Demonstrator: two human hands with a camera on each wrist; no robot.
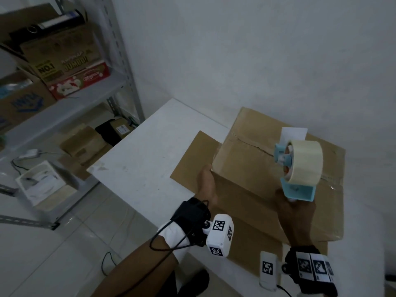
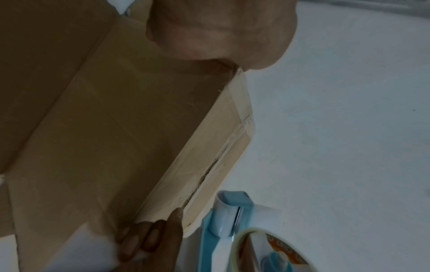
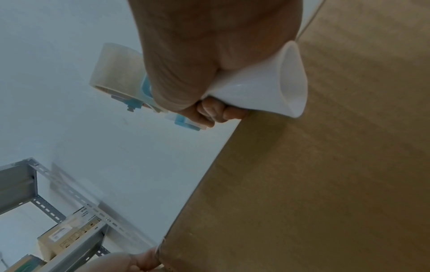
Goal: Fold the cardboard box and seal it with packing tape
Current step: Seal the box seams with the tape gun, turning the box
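Note:
A brown cardboard box [image 1: 246, 163] stands on the white table [image 1: 139, 151], its top flaps shut along a rough middle seam [image 1: 252, 145]. My left hand [image 1: 206, 185] lies against the box's near left corner, fingers fairly straight; the left wrist view shows its palm [image 2: 209, 27] at the box edge [image 2: 116, 128]. My right hand [image 1: 295, 213] grips the white handle [image 3: 256, 92] of a blue tape dispenser [image 1: 299, 190]. It holds the pale tape roll [image 1: 306, 161] upright over the top's right half. A glossy strip shows on the top by the dispenser.
A flat cardboard sheet [image 1: 192, 159] lies under the box. A white label [image 1: 293, 132] sits on the box top. A small white marker block [image 1: 267, 271] rests at the table's near edge. Grey metal shelving [image 1: 120, 82] with cartons stands to the left, and a white wall behind.

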